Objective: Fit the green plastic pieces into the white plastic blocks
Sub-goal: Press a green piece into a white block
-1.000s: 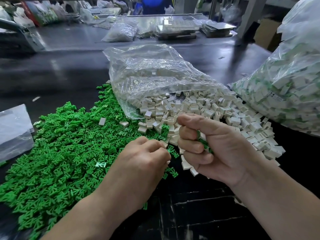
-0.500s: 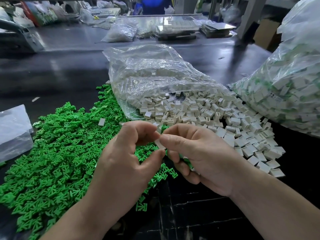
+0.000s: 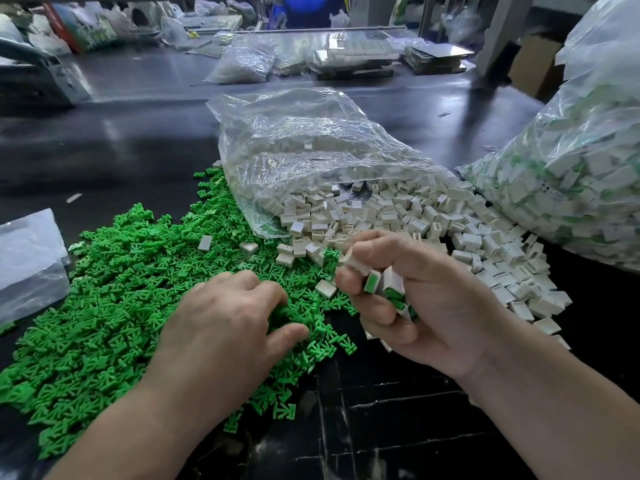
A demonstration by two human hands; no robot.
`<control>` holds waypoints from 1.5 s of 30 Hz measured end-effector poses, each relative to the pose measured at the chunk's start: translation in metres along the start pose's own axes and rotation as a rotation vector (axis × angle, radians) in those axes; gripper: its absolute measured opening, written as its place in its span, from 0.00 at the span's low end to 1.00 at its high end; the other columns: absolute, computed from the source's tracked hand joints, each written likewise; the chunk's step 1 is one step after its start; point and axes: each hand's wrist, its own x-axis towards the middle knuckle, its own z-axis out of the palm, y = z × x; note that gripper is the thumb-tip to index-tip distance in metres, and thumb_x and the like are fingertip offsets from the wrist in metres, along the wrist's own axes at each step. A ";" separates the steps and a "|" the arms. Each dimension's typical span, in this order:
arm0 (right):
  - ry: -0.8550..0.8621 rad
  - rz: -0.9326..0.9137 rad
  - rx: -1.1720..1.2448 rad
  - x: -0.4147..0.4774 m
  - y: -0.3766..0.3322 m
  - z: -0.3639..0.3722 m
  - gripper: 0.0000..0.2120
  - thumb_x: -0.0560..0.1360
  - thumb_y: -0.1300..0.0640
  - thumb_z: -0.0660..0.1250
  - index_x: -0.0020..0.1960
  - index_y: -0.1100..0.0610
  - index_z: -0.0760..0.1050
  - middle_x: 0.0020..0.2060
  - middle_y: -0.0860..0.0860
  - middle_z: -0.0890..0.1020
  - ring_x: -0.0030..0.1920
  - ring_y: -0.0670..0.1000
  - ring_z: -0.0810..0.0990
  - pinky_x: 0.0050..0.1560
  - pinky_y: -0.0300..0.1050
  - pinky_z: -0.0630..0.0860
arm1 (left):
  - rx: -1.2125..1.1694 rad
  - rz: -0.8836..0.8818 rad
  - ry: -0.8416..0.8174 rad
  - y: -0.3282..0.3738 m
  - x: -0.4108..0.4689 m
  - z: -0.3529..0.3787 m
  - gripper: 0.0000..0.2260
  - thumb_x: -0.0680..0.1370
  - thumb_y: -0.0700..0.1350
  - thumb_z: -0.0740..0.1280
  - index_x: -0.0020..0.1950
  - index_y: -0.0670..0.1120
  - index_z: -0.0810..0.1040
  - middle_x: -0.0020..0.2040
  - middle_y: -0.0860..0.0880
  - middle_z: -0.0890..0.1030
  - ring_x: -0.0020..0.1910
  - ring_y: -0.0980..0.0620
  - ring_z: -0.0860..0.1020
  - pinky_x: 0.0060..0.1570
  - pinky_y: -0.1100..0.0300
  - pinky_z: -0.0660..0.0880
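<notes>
Several fitted white blocks (image 3: pixel 373 281) sat clenched in my right hand (image 3: pixel 426 306) while my left hand (image 3: pixel 225 317) (the nearer, fingers loosely spread) rested directly on the green pieces (image 3: pixel 114 292).

I look along a dark glossy table (image 3: pixel 138 140) running far back, light glaring off it, pale cracks scoring its near end. At the far end lie stacked trays (image 3: pixel 356 57) and clear bags (image 3: pixel 242 64). Behind stand a grey post (image 3: pixel 498 39), a cardboard box (image 3: pixel 533 64) and a blue bin (image 3: pixel 304 8).
</notes>
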 end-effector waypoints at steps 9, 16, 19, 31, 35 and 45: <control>0.139 0.079 -0.160 0.002 0.009 0.000 0.03 0.78 0.60 0.69 0.46 0.57 0.81 0.36 0.54 0.78 0.26 0.47 0.71 0.19 0.35 0.63 | -0.248 -0.040 0.108 0.003 0.004 0.004 0.05 0.76 0.53 0.66 0.45 0.55 0.80 0.38 0.60 0.76 0.37 0.61 0.73 0.36 0.70 0.65; 0.128 0.091 -0.213 0.001 0.008 0.004 0.05 0.78 0.59 0.70 0.44 0.57 0.78 0.35 0.53 0.77 0.26 0.47 0.69 0.19 0.35 0.62 | -0.554 -0.130 0.209 0.007 0.004 -0.002 0.06 0.77 0.55 0.65 0.42 0.57 0.78 0.40 0.59 0.77 0.43 0.62 0.75 0.37 0.69 0.67; 0.121 0.099 -0.203 0.000 0.007 0.004 0.10 0.78 0.57 0.70 0.38 0.54 0.78 0.34 0.52 0.77 0.25 0.46 0.69 0.19 0.35 0.62 | -0.750 -0.216 0.201 0.006 0.002 -0.004 0.06 0.75 0.56 0.69 0.41 0.56 0.80 0.36 0.56 0.81 0.32 0.57 0.78 0.27 0.67 0.70; 0.050 -0.026 -0.458 0.000 0.014 0.008 0.10 0.80 0.54 0.69 0.40 0.49 0.81 0.31 0.49 0.76 0.24 0.46 0.70 0.19 0.35 0.64 | -1.371 -0.237 0.048 0.007 0.002 -0.001 0.11 0.69 0.55 0.68 0.43 0.48 0.82 0.42 0.45 0.85 0.39 0.48 0.82 0.34 0.60 0.77; 0.030 -0.085 -0.492 0.000 0.015 0.006 0.06 0.77 0.51 0.70 0.42 0.49 0.81 0.31 0.48 0.76 0.24 0.46 0.70 0.20 0.36 0.65 | -1.285 -0.230 0.110 0.012 0.000 -0.004 0.11 0.70 0.56 0.66 0.43 0.51 0.82 0.40 0.48 0.85 0.37 0.51 0.83 0.35 0.63 0.78; 0.030 -0.197 -0.588 0.000 0.020 0.001 0.06 0.77 0.47 0.70 0.45 0.49 0.80 0.31 0.47 0.76 0.25 0.48 0.71 0.21 0.38 0.67 | -1.171 -0.223 0.124 0.015 -0.003 -0.010 0.11 0.70 0.56 0.65 0.42 0.51 0.81 0.38 0.51 0.84 0.33 0.56 0.81 0.34 0.69 0.75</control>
